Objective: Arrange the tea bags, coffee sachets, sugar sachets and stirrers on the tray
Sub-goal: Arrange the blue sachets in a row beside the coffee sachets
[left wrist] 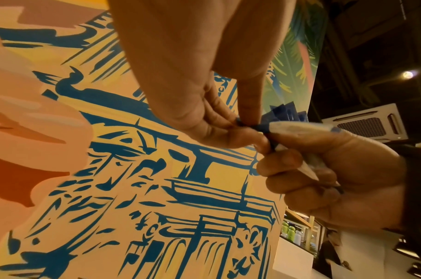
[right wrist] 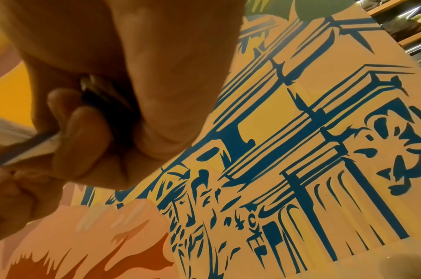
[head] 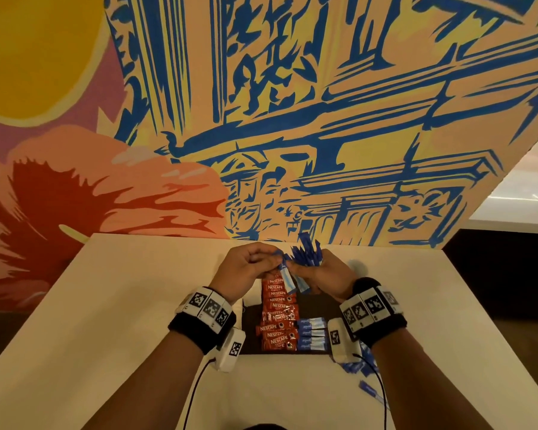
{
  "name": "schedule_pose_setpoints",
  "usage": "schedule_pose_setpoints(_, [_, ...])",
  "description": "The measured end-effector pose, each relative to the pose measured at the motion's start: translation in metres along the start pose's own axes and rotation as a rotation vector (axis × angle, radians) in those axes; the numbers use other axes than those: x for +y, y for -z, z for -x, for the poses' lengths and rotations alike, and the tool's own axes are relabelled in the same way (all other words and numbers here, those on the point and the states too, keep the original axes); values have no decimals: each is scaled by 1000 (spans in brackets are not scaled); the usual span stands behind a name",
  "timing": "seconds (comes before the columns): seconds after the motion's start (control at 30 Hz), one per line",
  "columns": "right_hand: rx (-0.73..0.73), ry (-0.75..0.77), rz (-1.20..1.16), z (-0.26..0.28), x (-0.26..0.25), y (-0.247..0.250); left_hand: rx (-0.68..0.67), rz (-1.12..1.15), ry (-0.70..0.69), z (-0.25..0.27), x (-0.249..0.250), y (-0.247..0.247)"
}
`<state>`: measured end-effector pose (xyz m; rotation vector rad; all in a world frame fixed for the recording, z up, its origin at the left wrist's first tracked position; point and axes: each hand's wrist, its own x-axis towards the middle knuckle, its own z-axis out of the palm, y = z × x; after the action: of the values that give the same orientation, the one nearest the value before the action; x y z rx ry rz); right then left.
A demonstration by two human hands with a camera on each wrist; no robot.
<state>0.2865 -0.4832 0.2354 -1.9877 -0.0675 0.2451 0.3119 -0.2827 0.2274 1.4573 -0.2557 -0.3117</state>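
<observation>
sugar sachets [head: 306, 257] bunched in right hand [head: 319, 276], above tray [head: 250, 330]

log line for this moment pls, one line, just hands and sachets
left hand: pinches one blue sachet | right hand: grips blue bundle | tray: red coffee sachets in column, blue row beside

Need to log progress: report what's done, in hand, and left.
Done: red Nescafe sachets in a column and three blue sachets on the dark tray. In hand: right hand grips a blue bundle; left hand pinches one. Left: loose blue sachets on the table.
</observation>
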Motion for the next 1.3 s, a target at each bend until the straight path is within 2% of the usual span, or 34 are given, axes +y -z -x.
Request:
schedule_pose_setpoints(0.23, [1, -73, -240, 12, 10, 1, 127, 20, 0, -4, -15, -17])
schedule_pose_setpoints(0.3, [-27, -75, -226, 17, 18, 4, 156, 32, 0, -5, -21, -23])
schedule_pose_setpoints(0.4, [29, -111, -162, 19, 34, 10, 177, 54, 0, -6, -28, -33])
schedule_pose_setpoints(0.47, [65, -134, -140, 17, 48, 17, 149, 33, 16, -9, -33, -37])
schedule_pose_setpoints(0.57, [63, -174, -99, 15, 65, 27, 30, -16, 92, -17, -39, -41])
schedule_pose_setpoints(0.73, [-24, -267, 11, -1, 99, 40, -91, -138, 229, -37, -51, -45])
schedule_pose_setpoints(0.93, [-164, -288, -15, -18, 115, 61, -155, -229, 278, -67, -66, -54])
schedule_pose_setpoints(1.1, [-138, -346, -6, -39, 147, 70, -23, -238, 317, -90, -91, -52])
schedule_pose_setpoints(1.2, [-87, -364, 99, -50, 170, 77, 109, -208, 369, -99, -110, -42])
schedule_pose_setpoints(1.3, [-105, -443, 268, -62, 198, 73, 163, -235, 454, -105, -130, -35])
